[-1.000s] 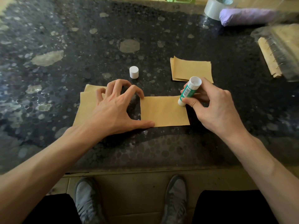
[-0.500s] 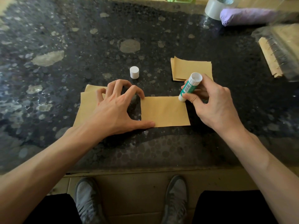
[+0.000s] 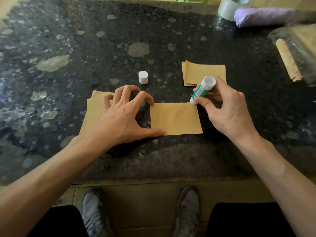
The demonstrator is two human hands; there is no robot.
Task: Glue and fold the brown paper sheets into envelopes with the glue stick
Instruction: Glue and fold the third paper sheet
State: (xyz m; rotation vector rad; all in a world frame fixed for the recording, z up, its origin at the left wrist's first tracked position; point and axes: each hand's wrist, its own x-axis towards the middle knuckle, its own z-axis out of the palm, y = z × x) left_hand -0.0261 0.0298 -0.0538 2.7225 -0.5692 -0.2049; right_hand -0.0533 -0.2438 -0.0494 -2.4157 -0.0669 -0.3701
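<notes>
Fingers (image 3: 202, 102) of the right hand (image 3: 227, 113) were clamped on the glue stick (image 3: 201, 90), tip at the brown sheet's (image 3: 176, 119) far right corner. Its green label print was unreadable. Left hand (image 3: 123, 117) fingers were spread, pinning the sheet's left edge. White cap (image 3: 143, 77) and folded stack (image 3: 203, 71) lay beyond the sheet on the desk (image 3: 85, 48).

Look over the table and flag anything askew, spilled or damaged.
Nothing serious stands out. The white cap stands alone on the table, off the glue stick that the right hand grips, as gluing needs. The far stack of brown sheets is slightly fanned. No spill shows.
</notes>
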